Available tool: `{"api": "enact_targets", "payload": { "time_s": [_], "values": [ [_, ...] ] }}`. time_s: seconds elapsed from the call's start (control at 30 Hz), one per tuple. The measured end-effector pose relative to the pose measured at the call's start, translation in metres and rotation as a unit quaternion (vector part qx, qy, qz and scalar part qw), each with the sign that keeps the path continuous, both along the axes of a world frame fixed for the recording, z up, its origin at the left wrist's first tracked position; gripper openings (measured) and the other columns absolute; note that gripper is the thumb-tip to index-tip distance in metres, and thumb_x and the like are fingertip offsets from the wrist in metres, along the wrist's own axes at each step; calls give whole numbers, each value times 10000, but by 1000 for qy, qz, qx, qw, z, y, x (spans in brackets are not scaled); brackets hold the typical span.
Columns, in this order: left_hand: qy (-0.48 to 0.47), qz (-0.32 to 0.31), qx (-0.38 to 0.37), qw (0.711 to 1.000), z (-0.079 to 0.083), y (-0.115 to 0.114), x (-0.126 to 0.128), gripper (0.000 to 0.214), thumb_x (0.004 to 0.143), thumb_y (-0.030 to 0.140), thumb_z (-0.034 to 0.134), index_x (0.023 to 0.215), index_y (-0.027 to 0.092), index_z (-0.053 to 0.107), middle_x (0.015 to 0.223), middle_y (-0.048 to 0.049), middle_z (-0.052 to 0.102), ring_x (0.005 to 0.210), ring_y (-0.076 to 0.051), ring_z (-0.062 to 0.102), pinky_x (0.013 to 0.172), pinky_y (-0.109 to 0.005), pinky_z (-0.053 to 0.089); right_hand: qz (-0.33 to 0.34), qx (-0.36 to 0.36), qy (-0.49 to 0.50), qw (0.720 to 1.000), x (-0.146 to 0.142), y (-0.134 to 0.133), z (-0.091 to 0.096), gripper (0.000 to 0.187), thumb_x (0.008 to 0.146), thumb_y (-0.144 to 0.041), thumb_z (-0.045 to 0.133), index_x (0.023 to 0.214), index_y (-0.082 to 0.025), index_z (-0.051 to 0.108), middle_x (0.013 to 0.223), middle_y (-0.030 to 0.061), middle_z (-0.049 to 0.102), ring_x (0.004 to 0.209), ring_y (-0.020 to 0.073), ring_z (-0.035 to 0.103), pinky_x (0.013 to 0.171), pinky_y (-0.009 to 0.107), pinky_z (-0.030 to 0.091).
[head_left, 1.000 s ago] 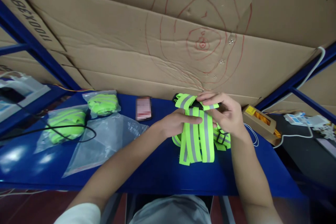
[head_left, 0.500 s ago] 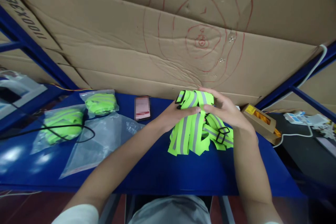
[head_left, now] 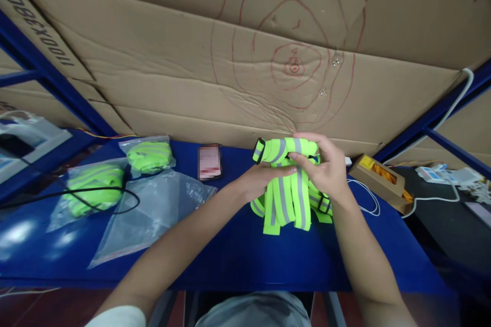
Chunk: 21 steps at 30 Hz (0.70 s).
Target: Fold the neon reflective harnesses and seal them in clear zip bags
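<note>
A bundle of neon-yellow reflective straps (head_left: 284, 194) with grey stripes is between my hands, above the blue table (head_left: 291, 260). My left hand (head_left: 264, 178) grips it from the left, thumb across the front and the other fingers hidden behind the straps. At the upper right, my right hand (head_left: 324, 163) is closed on the folded top of the bundle, thumb in front and fingers over the back. A black buckle (head_left: 259, 150) shows at the bundle's upper left end. Strap ends hang down in front, and another buckle (head_left: 325, 204) lies below my right hand.
Two clear bags of similar straps (head_left: 95, 186) lie at the left, crossed by a black cable (head_left: 132, 196). Near them are a flat clear bag (head_left: 149, 214) and a phone-like object (head_left: 209, 162). A cardboard box (head_left: 379, 181) and white cable (head_left: 372, 204) are at the right.
The top of the bundle has been folded over, and its upper buckle has shifted left. My right hand has moved slightly left and down. The hanging strap ends have gathered closer together.
</note>
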<state>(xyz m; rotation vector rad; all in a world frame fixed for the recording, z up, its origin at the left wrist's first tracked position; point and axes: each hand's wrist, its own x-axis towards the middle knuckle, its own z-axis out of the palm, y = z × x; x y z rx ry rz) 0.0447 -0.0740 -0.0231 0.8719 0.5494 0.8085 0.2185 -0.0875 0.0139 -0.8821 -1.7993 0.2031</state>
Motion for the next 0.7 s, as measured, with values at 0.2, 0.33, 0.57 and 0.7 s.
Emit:
{"api": "enact_targets", "payload": {
  "time_s": [0.2,0.33,0.57,0.7],
  "values": [
    [-112,-99,67,987,7,0,-13,905,458,644,952,1215,207,719,1183,-127,758,1176,-383,682,928,-413,557,28,112,-12,993,1,-8,8,333,884,-147,733,1178,-299,697,1136,15,755,1090,218,712,970,380,562],
    [-164,-12,81,983,20,-7,-17,901,625,555,922,1415,299,574,1420,-55,638,1286,-307,616,996,-352,522,81,97,-51,991,7,-10,14,301,928,-108,643,1164,-293,670,1238,28,719,1229,228,656,1102,445,495],
    [-118,49,46,991,22,-3,-18,832,568,34,873,1298,337,610,1125,31,735,920,-179,704,822,-294,553,190,-115,-9,975,22,-5,21,287,983,-338,643,1267,-294,632,1484,44,575,1440,237,485,1240,477,357],
    [-101,44,85,990,28,-2,-23,835,520,-4,860,1262,314,647,1080,36,752,909,-169,707,779,-252,554,194,-203,83,956,20,8,5,591,948,-470,680,1480,-330,464,1574,46,477,1457,206,459,1221,412,392]
  ]
}}
